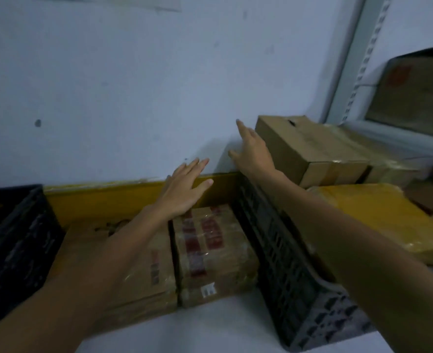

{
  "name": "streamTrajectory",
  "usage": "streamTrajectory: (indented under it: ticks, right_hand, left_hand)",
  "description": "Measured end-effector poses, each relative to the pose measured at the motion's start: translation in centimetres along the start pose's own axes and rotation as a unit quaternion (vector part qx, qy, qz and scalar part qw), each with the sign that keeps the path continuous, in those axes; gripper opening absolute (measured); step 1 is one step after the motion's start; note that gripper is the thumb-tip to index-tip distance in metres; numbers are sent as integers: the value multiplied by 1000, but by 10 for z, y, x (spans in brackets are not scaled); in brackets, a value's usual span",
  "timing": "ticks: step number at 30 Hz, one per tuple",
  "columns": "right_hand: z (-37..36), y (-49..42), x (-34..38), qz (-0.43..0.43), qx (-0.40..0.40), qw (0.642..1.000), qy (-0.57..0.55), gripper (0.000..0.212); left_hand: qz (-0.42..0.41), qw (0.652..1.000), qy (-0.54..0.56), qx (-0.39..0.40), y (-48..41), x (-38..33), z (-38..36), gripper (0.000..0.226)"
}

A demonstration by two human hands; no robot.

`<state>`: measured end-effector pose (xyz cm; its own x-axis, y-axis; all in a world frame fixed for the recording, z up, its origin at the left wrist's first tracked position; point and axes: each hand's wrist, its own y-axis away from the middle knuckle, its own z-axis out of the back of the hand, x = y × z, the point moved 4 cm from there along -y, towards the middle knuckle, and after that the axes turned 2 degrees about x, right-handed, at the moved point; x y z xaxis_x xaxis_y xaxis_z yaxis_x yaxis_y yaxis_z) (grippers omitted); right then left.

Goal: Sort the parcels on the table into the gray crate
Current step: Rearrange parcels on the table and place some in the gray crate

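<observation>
**Reach toward far box: risks noted**

Both hands empty, fingers spread. Left hand (185, 187) hovers over the far end of the crate (281, 250), above the taped parcel (210, 250), which lies flat beside a second parcel (144, 266) on its left. Right hand (252, 149) extends past the crate's right wall toward the cardboard box (309, 149), just beside its left face; contact cannot be confirmed.

Risks, as judged:
- The box sits on top of other parcels by the wall; a one-sided pull could tip it, or drag the plastic-wrapped one (388, 159) under it.
- Yellow parcel (378, 217) lies under the right forearm; a low sweep may snag it.
- Little free floor is left in the crate; the box may have to stack and could sit crooked.
</observation>
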<state>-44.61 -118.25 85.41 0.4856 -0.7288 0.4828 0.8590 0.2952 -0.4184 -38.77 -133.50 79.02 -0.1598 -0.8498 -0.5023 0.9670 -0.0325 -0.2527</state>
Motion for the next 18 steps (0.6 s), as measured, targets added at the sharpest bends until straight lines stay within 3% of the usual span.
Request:
streamTrajectory:
  ticks: [6, 9, 13, 15, 18]
  right_hand:
    - [108, -15, -37, 15, -77, 995, 58, 65]
    - [130, -16, -69, -25, -76, 993, 92, 65]
    - [144, -4, -142, -161, 28, 970, 182, 79]
    - [136, 4, -165, -205, 81, 964, 151, 66]
    - [131, 8, -175, -207, 62, 969, 124, 61]
  left_hand:
    - [-81, 992, 94, -25, -51, -100, -11, 78]
    - [-90, 986, 141, -4, -51, -120, -27, 85]
    - [-74, 984, 157, 38, -57, -149, -57, 86]
    - [-46, 986, 151, 50, -62, -159, -74, 80]
    - [-13, 984, 177, 33, -66, -175, -99, 73]
